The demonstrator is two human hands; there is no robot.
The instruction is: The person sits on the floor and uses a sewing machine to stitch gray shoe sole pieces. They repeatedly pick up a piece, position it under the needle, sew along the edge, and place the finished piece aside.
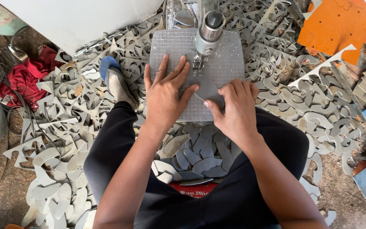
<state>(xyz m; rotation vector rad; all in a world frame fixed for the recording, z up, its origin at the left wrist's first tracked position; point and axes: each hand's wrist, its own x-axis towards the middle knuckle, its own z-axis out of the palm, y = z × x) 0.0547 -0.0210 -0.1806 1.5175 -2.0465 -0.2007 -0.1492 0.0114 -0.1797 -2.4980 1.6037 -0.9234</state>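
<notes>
Both hands press a grey sole-shaped piece (207, 87) flat on the gridded saw table (225, 51), by the blade at its centre: left hand (164, 95) spread, right hand (236, 110) pinching the near edge. Cut pieces (195, 154) pile below; offcuts (64, 127) cover the floor. The cut looks part done.

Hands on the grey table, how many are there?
2. The left hand lies flat on the grey gridded table beside the machine's needle part. The right hand presses the grey cut-out piece. No other person's hands show.
</notes>
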